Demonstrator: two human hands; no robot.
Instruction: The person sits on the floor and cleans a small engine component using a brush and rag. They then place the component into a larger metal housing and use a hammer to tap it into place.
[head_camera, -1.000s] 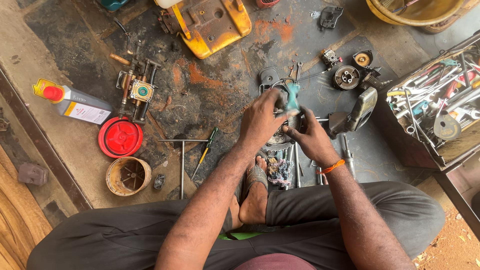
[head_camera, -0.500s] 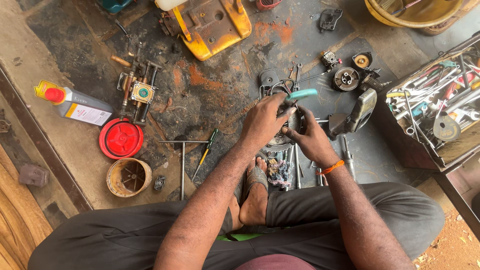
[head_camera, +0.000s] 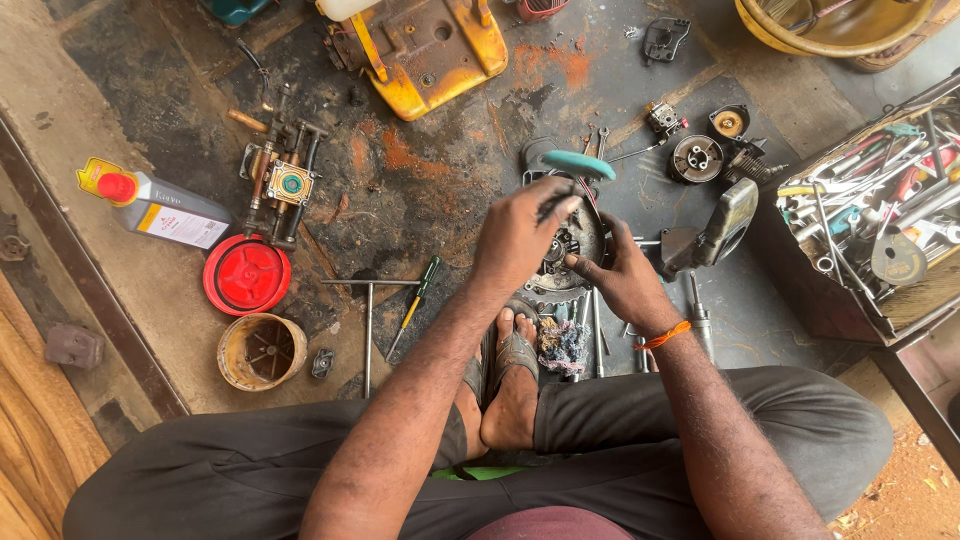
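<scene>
Left hand (head_camera: 515, 235): fingers closed around a teal-handled tool (head_camera: 577, 165) held over the round metal engine part (head_camera: 567, 245).
Right hand (head_camera: 620, 280): clasped the part's right edge.
Part: on the oily floor (head_camera: 440, 190), before the sandalled feet (head_camera: 505, 375).
Nearby: toolbox (head_camera: 870, 230) right; red lid (head_camera: 247, 274) left.

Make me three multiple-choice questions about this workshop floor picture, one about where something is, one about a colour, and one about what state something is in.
1. Where is the red round lid?
A. beside the open toolbox
B. just above the tan cup
C. on the yellow housing

2. What colour is the handle of the tool in the left hand?
A. teal
B. orange
C. white

3. How is the right hand occupied?
A. lifted free
B. resting on a knee
C. steadying the round metal part

Answers: B, the lid lies next to the cup; A, the handle is teal; C, its fingers grip the part's edge.
</scene>
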